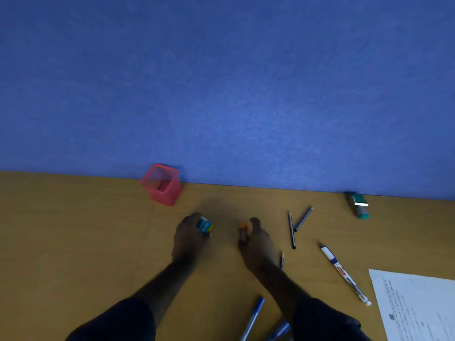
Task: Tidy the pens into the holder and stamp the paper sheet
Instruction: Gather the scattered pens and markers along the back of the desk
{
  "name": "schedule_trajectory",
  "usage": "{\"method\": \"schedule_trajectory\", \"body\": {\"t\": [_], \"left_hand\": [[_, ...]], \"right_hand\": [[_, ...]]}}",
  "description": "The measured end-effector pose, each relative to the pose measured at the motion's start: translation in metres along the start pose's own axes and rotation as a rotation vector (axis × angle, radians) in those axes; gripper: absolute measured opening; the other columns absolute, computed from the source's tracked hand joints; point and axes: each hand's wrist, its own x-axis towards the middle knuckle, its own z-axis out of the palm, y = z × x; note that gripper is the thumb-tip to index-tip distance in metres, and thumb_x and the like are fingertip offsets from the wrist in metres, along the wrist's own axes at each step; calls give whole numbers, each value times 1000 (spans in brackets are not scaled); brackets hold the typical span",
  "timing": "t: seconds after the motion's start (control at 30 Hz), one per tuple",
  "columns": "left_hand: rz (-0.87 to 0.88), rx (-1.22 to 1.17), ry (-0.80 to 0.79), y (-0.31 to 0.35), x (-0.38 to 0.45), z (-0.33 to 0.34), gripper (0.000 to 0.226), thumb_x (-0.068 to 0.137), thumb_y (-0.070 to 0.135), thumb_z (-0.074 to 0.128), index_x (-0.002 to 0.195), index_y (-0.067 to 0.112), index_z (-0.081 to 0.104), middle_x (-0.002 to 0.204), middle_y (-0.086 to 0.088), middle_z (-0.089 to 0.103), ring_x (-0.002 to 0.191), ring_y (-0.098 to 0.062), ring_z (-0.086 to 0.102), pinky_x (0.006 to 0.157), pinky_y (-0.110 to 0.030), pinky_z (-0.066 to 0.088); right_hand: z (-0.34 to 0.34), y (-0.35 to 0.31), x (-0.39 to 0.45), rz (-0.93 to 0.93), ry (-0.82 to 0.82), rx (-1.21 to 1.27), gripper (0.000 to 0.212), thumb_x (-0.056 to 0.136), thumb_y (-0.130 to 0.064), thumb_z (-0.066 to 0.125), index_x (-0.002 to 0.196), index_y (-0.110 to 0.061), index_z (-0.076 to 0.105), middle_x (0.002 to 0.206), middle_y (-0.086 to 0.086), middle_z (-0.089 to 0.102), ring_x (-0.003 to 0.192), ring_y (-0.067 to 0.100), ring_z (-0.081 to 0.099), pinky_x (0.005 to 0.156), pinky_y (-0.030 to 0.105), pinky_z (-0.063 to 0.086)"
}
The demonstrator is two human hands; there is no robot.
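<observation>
Your left hand [189, 232] rests low on the desk [73, 230], fingers curled round a small teal-and-yellow block [204, 225] — looks like an eraser, gripped at its near end. Your right hand [256, 239] sits just beside it to the right, fingers closed on a short item with an orange cap [242, 226]; can't tell what it is, too blurred.

The red mesh holder [162, 185] stands upright at the back of the desk, against the blue wall [221, 82], a bit beyond your left hand, w/ nothing visible inside.

Pens are loose on the desk: two dark pencils [292, 230] crossing in a V to the right of your right hand, another pencil [282, 260] touching your right wrist, a white marker [346, 275] lying diagonally further right, and two blue pens [253, 317] near the bottom edge by your right sleeve [325, 321].

The paper sheet [418, 306] lies at bottom right, partly out of view. The green stamp [359, 205] lies at the back right by the wall — well apart from the sheet.
</observation>
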Motion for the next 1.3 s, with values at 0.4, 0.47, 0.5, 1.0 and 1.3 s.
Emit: {"method": "schedule_trajectory", "body": {"t": [0.4, 0.47, 0.5, 1.0, 1.3], "left_hand": [[129, 72, -48, 11, 91, -2, 57, 77, -9, 58, 128, 14, 63, 132, -9, 63, 124, -29, 57, 103, -35, 46], [139, 61, 10, 12, 96, 1, 55, 75, -12, 58, 125, 11, 63, 130, -12, 62, 123, -31, 56, 100, -37, 46], [142, 65, 34, 12, 98, 2, 54, 74, -13, 58, 123, 10, 63, 127, -13, 62, 122, -32, 56, 98, -38, 46], [-101, -85, 130, 17, 106, 7, 45, 75, 6, 76, 118, 14, 63, 112, -13, 73, 107, -36, 66, 79, -34, 47], [-63, -110, 78, 5, 69, 2, 49, 72, 7, 82, 117, 8, 63, 104, -14, 71, 84, -26, 64, 74, -27, 41]], "right_hand": [[19, -55, 88, 443, 128, 711, 43, 73, 1, 75, 100, -11, 43, 89, 12, 64, 67, 23, 68, 44, 30, 56], [22, -62, 97, 482, 158, 881, 48, 70, 9, 72, 106, -6, 45, 79, 8, 68, 61, 16, 67, 43, 22, 52], [24, -63, 101, 481, 167, 911, 47, 69, 11, 70, 109, -3, 48, 74, 7, 70, 59, 15, 68, 45, 21, 51], [8, -63, 102, 553, -77, 1371, 12, 93, 6, 51, 88, 5, 62, 87, 15, 64, 90, 27, 66, 80, 41, 58], [-29, -13, 60, 413, -61, 1154, 11, 91, 0, 55, 99, -6, 59, 98, 16, 69, 88, 29, 70, 70, 36, 57]]}}
